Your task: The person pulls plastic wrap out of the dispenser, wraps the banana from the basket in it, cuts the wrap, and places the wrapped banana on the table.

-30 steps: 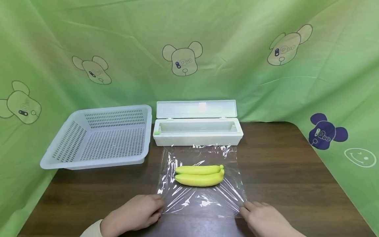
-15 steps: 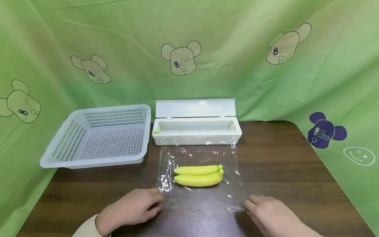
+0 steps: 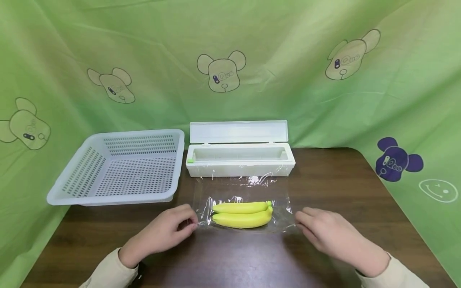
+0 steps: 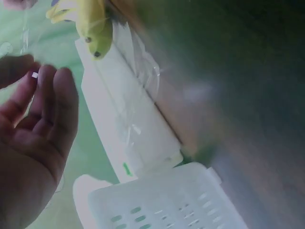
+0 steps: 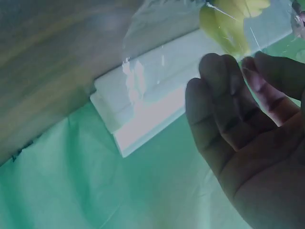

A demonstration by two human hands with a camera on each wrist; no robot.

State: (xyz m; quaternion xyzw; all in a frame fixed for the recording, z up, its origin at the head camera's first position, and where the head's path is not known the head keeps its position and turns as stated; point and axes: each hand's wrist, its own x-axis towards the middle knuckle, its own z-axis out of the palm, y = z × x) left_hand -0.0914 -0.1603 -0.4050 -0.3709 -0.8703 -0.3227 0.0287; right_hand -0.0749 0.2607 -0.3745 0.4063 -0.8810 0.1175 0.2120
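Two yellow bananas (image 3: 243,219) lie side by side on a clear sheet of cling film (image 3: 282,214), which runs back to the white dispenser box (image 3: 241,171). My left hand (image 3: 167,228) pinches the film's near left corner between thumb and fingertips. At the near right corner, my right hand (image 3: 333,236) pinches it in the same way. The film's front edge is drawn between both hands, just in front of the bananas. In the right wrist view, the film passes before the bananas (image 5: 224,26) and overlaps the box.
The box's lid (image 3: 238,132) stands open at the back, against the green printed curtain (image 3: 288,96). A white perforated basket (image 3: 176,172) is to the left of the box. Brown tabletop (image 3: 353,192) shows on the right and in front.
Both hands have moved away from the body toward the bananas, bringing the film's front edge with them. The bananas, box and basket stay where they were.
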